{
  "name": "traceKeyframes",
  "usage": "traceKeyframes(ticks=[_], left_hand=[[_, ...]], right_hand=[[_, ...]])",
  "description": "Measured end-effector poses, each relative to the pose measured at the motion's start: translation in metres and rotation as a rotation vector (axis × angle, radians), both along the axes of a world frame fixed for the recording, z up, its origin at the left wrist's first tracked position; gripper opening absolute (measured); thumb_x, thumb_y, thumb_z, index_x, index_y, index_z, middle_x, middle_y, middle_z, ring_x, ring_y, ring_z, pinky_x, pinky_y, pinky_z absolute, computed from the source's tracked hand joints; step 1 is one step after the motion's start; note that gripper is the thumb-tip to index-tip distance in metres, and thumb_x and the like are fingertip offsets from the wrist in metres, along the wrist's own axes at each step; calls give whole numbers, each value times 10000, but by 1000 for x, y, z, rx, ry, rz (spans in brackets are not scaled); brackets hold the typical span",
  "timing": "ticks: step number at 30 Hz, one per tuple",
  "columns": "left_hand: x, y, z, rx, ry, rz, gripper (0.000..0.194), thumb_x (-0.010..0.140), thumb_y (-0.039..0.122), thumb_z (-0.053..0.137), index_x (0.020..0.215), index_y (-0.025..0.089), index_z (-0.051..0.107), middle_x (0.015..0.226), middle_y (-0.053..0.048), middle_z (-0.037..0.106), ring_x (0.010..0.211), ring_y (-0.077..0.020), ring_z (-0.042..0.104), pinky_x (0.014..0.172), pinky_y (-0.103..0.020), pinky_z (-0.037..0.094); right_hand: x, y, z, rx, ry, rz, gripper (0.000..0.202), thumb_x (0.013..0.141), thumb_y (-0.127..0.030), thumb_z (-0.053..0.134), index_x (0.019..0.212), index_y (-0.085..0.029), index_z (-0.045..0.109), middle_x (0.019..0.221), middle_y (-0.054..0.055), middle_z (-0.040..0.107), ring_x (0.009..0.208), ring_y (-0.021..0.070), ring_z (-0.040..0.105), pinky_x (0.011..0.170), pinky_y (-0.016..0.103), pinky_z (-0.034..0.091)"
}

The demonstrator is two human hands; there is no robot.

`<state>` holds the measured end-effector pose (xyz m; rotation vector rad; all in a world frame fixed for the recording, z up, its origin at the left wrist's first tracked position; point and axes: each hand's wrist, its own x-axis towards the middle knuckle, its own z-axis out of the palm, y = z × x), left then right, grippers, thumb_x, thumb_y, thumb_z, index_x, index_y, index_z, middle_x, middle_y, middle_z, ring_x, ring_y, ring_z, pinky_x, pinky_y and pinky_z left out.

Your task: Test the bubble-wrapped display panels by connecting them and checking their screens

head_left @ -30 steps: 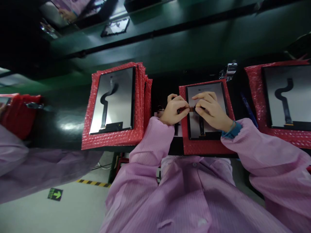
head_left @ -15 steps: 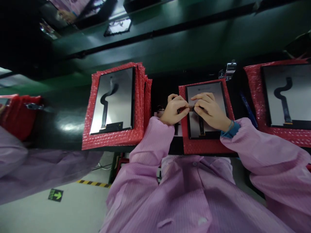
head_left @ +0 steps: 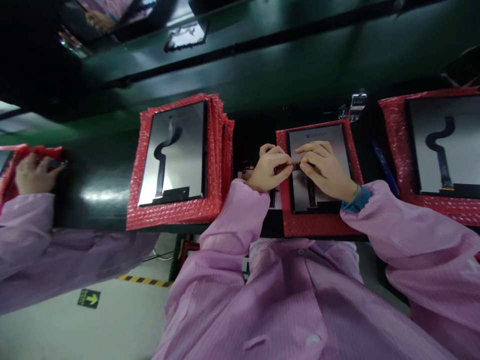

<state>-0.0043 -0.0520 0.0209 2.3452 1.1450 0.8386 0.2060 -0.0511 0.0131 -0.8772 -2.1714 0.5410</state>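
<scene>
A display panel (head_left: 318, 135) lies face down on red bubble wrap (head_left: 318, 227) in front of me. Over its middle, my left hand (head_left: 270, 169) and my right hand (head_left: 324, 167) meet, both closed in a pinch. Between their fingertips is the end of the panel's flat ribbon cable (head_left: 312, 192), whose dark lower part runs down to the panel's bottom edge. The fingers partly cover the cable's end. A blue band circles my right wrist. Under my left wrist, a small pale item is mostly hidden.
To the left stands a stack of red bubble-wrap sheets topped by another panel (head_left: 187, 150). A further panel (head_left: 461, 150) on red wrap lies right, beside a blue pen (head_left: 386, 167). A clear-and-metal item (head_left: 354, 106) sits behind. At far left is a co-worker's hand (head_left: 35, 175).
The co-worker's hand at far left has come into view over the red wrap and a small metal item. My hands hold almost the same pinch over the panel.
</scene>
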Motion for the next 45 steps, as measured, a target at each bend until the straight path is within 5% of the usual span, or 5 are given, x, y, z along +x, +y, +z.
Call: traceKeyframes(ticks=[28, 45], left_hand=[[-2, 2, -1, -18, 88, 4, 274, 946, 351, 480, 724, 208, 554, 788, 6, 646, 839, -177, 590, 1081, -439, 293], [-2, 1, -3, -86, -24, 54, 240, 923, 396, 626, 780, 211, 681, 782, 19, 703, 787, -154, 625, 1038, -419, 352]], right_hand=[[-1, 0, -3, -98, 14, 18, 258, 1013, -376, 435, 865, -221, 577, 1202, 95, 689, 1135, 279, 553, 1030, 506, 409], [-2, -1, -2, -134, 32, 60, 239, 1008, -387, 457, 894, -224, 590, 1215, 93, 677, 1161, 275, 551, 1022, 508, 418]])
